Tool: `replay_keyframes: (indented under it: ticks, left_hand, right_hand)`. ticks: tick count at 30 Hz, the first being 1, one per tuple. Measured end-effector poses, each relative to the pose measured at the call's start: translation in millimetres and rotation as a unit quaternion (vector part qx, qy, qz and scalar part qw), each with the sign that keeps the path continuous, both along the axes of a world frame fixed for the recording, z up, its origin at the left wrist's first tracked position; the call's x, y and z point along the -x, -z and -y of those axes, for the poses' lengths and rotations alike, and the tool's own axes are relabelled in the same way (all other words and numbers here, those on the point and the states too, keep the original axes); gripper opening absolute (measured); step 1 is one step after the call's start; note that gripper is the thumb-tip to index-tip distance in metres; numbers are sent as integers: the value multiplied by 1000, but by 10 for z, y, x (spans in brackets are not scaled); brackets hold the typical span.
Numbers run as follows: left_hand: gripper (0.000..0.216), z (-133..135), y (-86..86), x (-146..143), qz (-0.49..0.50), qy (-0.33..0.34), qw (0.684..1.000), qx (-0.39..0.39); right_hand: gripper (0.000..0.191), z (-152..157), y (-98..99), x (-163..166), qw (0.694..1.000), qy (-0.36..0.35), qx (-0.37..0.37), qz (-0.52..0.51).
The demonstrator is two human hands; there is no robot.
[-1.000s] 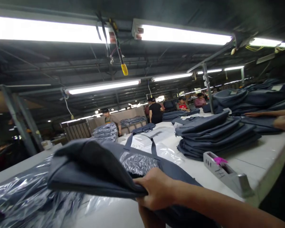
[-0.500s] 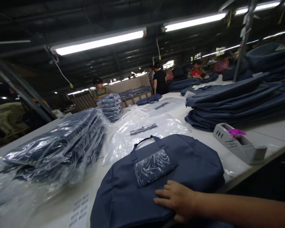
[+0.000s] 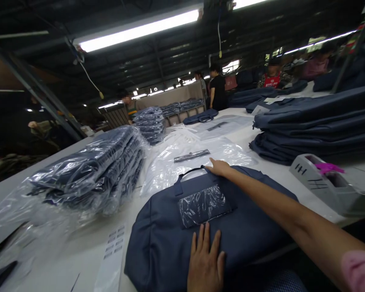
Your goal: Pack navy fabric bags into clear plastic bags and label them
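A navy fabric bag (image 3: 158, 239) lies flat in front of me, with a clear plastic-covered pouch (image 3: 205, 205) on its upper side. My left hand (image 3: 205, 259) rests palm down on the bag just below the pouch, fingers spread. Stretched across the bag, my right hand (image 3: 219, 167) is at its far edge, over the right end of the carry handle (image 3: 182, 178). Its visible fingers point forward and apart; the others are hidden. Just beyond those fingertips lies a pile of clear plastic bags (image 3: 167, 170) with a dark printed strip.
Plastic-wrapped navy bags (image 3: 88, 158) are stacked at left, unwrapped ones (image 3: 316, 125) at right. A grey tape dispenser (image 3: 328, 186) with something pink stands near the right edge. A barcode label sheet (image 3: 112, 251) lies left of the bag. Several people work farther back.
My right hand has moved from the bag's near side to its far edge by the handle. My left hand has come into view and lies on the bag. The view has shifted.
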State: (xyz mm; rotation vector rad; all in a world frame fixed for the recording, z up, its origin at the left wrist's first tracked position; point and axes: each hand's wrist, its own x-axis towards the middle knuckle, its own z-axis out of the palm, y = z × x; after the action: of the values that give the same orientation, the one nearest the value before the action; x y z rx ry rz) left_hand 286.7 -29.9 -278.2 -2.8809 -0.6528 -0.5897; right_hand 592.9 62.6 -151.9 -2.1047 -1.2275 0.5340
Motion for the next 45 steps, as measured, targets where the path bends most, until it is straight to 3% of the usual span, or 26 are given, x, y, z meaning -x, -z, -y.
replay_keyframes:
  ticks: [3,6,9,11,13,15,18,21,24,28,32,35,37,40,42,44,45]
  left_hand:
    - [62,-45,57,-4,30,3,999,-15]
    - [62,-92,96,-12,48,7,999,-22]
    - [62,-89,107,-7,48,12,999,-3]
    - [61,-60,108,4,41,8,999,33]
    - [61,-25,117,18,41,-4,996,73]
    - [63,-12,130,28,41,-19,994,104]
    - [75,-100,115,0,13,-29,991,131]
    - [87,-341,35,-115,8,-21,994,111]
    - [85,-640,-22,-268,71,-22,996,49]
    - [85,-921,179,-363,87,-26,996,12]
    - [85,-966,501,-337,62,-22,998,13]
    - [79,-877,540,-334,65,-45,997,25]
    - [71,-809,450,-332,84,-48,994,41]
    - [62,-747,134,-261,75,-27,992,98]
    - [52,-760,-226,-162,33,17,984,173]
    - [30,-850,-684,-76,-18,99,955,279]
    - [27,-935,-922,-63,-14,83,940,330]
  right_hand:
    - [75,-214,66,-61,998,32,-24,-39]
    - [70,-202,73,45,991,23,-101,-82]
    - [69,62,201,236,964,-69,-207,-153]
    - [72,328,392,368,947,-156,-231,-162]
    - [64,583,615,484,946,-230,-212,-91]
    - [44,762,797,574,936,-286,-205,14]
    - [27,849,909,665,908,-331,-236,104]
    - [25,834,893,735,896,-337,-267,116]
    - [24,836,885,795,894,-335,-276,113]
    - [22,830,804,811,894,-357,-238,127]
    - [17,589,370,834,911,-357,-136,157]
    - [28,227,68,968,924,-324,-192,65]
    - [37,5,76,1104,925,-277,-240,-98]
    - [50,-154,407,1288,912,-175,-246,-277]
    - [50,-147,679,1356,911,-153,-242,-297]
    - [46,-105,860,1381,914,-173,-242,-277]
    - [45,-86,903,1382,916,-185,-241,-260]
